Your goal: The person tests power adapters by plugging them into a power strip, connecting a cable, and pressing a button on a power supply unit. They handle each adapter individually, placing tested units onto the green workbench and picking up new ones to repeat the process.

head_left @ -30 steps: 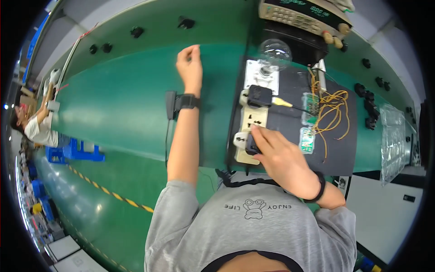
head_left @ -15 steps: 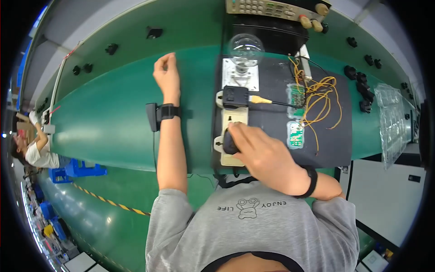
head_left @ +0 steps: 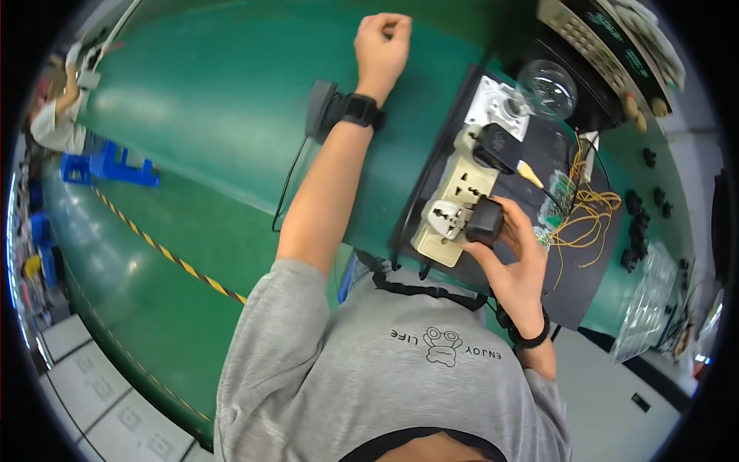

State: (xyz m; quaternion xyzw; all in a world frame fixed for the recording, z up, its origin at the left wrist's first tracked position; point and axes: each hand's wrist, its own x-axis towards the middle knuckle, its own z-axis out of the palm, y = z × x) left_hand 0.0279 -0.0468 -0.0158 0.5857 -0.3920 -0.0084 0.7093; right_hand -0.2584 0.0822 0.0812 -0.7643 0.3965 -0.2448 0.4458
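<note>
Over the green mat, my left hand (head_left: 379,58) is closed with its fingers curled; whether anything is inside is hidden. A black strap with a dark box (head_left: 322,106) and cable is on that wrist. My right hand (head_left: 519,262) pinches a black power adapter (head_left: 485,221) between thumb and fingers. The adapter is right beside a white round socket adapter (head_left: 445,218) on the cream power strip (head_left: 471,179), apparently pulled out of it. Farther up the strip, another black power adapter (head_left: 496,148) is plugged in, with a yellow-ended lead (head_left: 530,174) on it.
A clear glass bulb (head_left: 548,88) sits by a white mounting plate (head_left: 493,102). Yellow wires (head_left: 599,215) and green circuit boards (head_left: 556,202) lie on the dark board. Beyond are a bench instrument (head_left: 589,42), several black adapters (head_left: 637,231) and clear plastic trays (head_left: 650,289). Another person (head_left: 61,115) is far left.
The view has turned, so the bench appears slanted. My right hand has moved the black adapter rightward off the strip's socket, uncovering the white socket adapter. My left hand stays closed over the mat.
</note>
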